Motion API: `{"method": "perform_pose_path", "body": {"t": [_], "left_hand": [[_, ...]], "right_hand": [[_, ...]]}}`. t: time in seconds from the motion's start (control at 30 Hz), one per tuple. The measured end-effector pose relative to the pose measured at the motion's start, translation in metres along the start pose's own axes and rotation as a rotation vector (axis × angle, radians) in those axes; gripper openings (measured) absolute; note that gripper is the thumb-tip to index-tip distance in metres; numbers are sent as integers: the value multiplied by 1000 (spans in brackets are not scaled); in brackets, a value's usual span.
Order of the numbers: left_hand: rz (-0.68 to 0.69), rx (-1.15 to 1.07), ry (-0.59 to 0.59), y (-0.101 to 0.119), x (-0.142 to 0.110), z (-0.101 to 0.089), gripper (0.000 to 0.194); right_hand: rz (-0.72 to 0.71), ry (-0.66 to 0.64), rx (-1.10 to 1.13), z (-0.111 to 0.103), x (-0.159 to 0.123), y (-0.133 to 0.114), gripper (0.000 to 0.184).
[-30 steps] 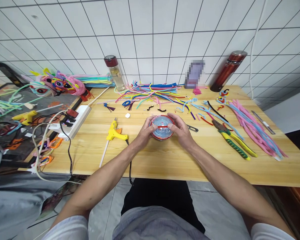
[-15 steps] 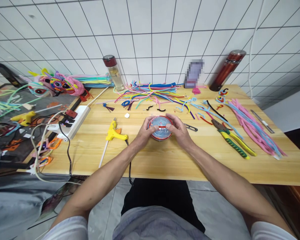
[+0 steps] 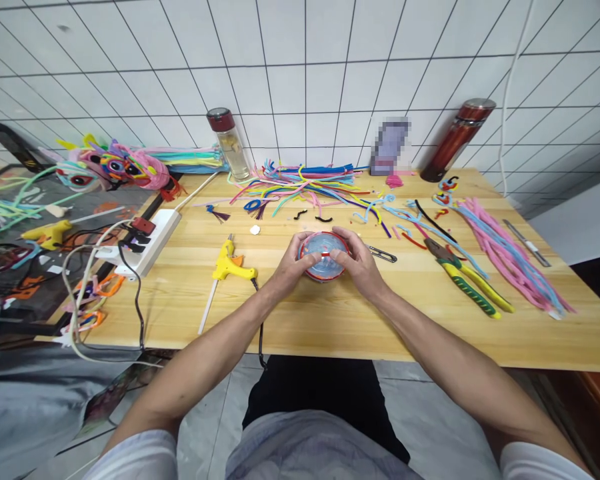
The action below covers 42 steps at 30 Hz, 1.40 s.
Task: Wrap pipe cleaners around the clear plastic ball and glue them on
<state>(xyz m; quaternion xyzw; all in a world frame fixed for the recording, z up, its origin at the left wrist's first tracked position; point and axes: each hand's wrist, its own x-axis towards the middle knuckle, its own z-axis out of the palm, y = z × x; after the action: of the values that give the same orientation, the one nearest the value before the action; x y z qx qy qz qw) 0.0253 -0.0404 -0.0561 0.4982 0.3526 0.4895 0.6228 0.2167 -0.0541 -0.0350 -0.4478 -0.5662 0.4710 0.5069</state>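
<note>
Between my two hands is a round, light-blue, bowl-like piece [image 3: 324,269] with a red rim and a short red strip across its middle. My left hand [image 3: 296,261] wraps its left side, thumb on top near the strip. From the right, my right hand [image 3: 356,260] grips it the same way, thumb tip at the strip's other end. What the fingers do underneath is hidden. A yellow glue gun [image 3: 230,262] with a white glue stick lies left of my hands. Just right of my right hand is a small dark metal tool [image 3: 383,254].
Pliers [image 3: 460,277], pink and blue pipe cleaners [image 3: 510,253] and a pen-like tool [image 3: 527,241] lie right. Coloured pipe cleaners [image 3: 310,183] spread at the back between a glass bottle [image 3: 233,147] and a red thermos [image 3: 455,143]. A white power strip [image 3: 153,243] with cables stands left.
My hands keep the same hold on the round piece. The whole view has shifted very slightly; nothing else has visibly moved.
</note>
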Motion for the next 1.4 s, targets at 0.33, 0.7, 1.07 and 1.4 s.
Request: {"method": "perform_pose_path", "body": {"t": [0.33, 0.7, 1.07, 1.4], "left_hand": [[-13, 6, 27, 6, 1, 2, 73], [-58, -96, 69, 15, 0, 8, 74], [21, 131, 7, 17, 0, -3, 74], [89, 370, 56, 18, 0, -1, 79]], "right_hand": [[6, -33, 49, -1, 0, -3, 80], [31, -64, 134, -5, 2, -4, 74], [10, -68, 132, -5, 1, -1, 75], [-15, -72, 51, -4, 0, 5, 76]]}}
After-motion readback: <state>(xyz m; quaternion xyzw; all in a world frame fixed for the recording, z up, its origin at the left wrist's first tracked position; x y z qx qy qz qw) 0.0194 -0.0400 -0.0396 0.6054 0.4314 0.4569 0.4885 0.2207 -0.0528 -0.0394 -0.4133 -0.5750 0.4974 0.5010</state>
